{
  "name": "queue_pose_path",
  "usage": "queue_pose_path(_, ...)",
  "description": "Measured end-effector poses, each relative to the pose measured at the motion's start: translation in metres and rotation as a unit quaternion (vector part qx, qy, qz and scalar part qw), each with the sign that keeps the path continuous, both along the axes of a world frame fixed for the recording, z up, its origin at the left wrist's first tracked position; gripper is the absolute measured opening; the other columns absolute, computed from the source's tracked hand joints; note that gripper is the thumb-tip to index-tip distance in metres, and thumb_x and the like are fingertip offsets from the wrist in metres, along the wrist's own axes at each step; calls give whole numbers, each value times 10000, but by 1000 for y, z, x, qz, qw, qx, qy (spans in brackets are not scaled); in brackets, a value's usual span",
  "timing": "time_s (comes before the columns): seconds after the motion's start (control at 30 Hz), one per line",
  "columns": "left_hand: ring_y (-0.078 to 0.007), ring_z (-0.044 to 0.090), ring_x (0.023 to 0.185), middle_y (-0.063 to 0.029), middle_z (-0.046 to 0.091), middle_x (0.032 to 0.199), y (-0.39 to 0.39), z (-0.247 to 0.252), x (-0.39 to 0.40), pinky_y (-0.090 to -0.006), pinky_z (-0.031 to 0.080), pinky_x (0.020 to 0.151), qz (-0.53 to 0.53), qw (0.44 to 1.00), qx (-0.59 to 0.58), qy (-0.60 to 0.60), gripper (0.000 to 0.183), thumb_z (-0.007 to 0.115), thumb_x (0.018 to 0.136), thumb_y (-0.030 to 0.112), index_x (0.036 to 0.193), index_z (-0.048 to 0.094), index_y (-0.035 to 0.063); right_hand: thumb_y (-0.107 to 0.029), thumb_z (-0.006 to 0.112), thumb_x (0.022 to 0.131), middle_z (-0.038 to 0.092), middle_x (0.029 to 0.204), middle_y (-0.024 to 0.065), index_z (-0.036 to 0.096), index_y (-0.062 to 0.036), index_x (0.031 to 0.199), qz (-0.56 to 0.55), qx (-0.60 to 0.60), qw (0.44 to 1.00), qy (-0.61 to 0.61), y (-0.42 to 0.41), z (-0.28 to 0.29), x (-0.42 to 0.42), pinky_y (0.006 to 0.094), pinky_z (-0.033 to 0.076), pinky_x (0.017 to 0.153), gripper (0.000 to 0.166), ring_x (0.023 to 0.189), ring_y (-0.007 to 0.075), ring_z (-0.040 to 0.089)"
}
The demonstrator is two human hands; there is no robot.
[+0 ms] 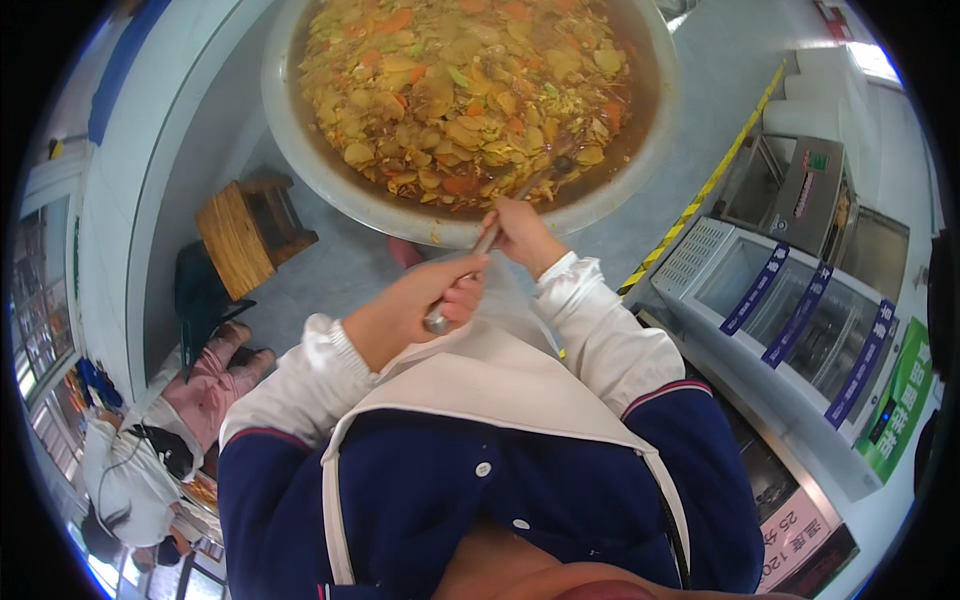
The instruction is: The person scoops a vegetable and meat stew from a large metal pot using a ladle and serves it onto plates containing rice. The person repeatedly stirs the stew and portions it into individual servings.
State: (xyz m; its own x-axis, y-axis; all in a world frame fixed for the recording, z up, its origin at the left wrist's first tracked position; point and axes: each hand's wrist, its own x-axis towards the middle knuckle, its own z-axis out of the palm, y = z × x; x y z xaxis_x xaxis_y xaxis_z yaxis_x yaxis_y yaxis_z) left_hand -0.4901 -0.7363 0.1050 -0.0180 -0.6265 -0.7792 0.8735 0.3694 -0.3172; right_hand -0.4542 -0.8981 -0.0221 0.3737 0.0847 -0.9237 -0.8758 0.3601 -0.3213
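Note:
A large round metal basin (281, 135) stands before me, filled with sliced potatoes, carrot pieces and shredded greens (465, 112) in brown broth. Both hands grip one long metal handle (487, 238), which slants up and right into the food near the basin's near rim. My left hand (431, 300) is closed around the handle's end, close to my apron. Further up the shaft, at the rim, my right hand (517, 232) holds it with bent fingers. The tool's far end is sunk in the food, so its shape is hidden.
At the left are a wooden stool (240, 236) and a dark green chair (199, 300). People in white and pink clothes (135, 480) are at the lower left. A glass-topped display cabinet (787, 315) and a metal appliance (802, 195) line the right, beyond yellow-black floor tape (694, 202).

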Motion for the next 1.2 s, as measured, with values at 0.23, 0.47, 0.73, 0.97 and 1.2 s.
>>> queue_pose_path(0.23, -15, 329, 400, 59, 367, 574, 43, 89, 3, -175, 275, 307, -92, 985, 109, -98, 219, 544, 927, 210, 787, 423, 92, -111, 427, 884, 523, 729, 140, 468, 46, 871, -64, 174, 980, -65, 63, 50, -5, 439, 542, 599, 163, 642, 275, 575)
queue_pose_path(0.47, -28, 304, 380, 56, 344, 553, 27, 135, -8, -197, 261, 295, -35, 973, 141, -180, 222, 513, 943, 256, 802, 424, 109, -139, 453, 875, 530, 667, 134, 477, 37, 800, 25, 135, 975, -177, 66, 126, 35, 399, 531, 543, 193, 595, 256, 585)
queue_pose_path(0.73, -17, 295, 385, 62, 353, 566, -54, 64, 29, -182, 258, 309, -32, 984, -44, -172, 212, 510, 946, 243, 823, 427, 92, -159, 501, 886, 512, 713, 84, 454, 1, 887, -21, -53, 976, -211, -67, 87, 55, 360, 527, 517, 167, 590, 216, 561)
queue_pose_path(0.97, -17, 318, 415, 55, 377, 582, -113, 3, 35, -173, 259, 328, -55, 993, 13, -101, 218, 555, 921, 215, 804, 414, 97, -111, 465, 881, 524, 641, 105, 491, 5, 770, -45, -2, 996, -74, -110, 12, 47, 370, 477, 529, 162, 569, 243, 531)
queue_pose_path(1.2, -18, 315, 423, 55, 390, 612, -76, 34, 36, -176, 274, 328, -125, 958, 159, -204, 179, 541, 915, 180, 835, 396, 110, -86, 450, 871, 497, 669, 98, 469, 3, 787, -128, 153, 976, -82, -53, 2, 45, 393, 478, 547, 123, 558, 224, 498)
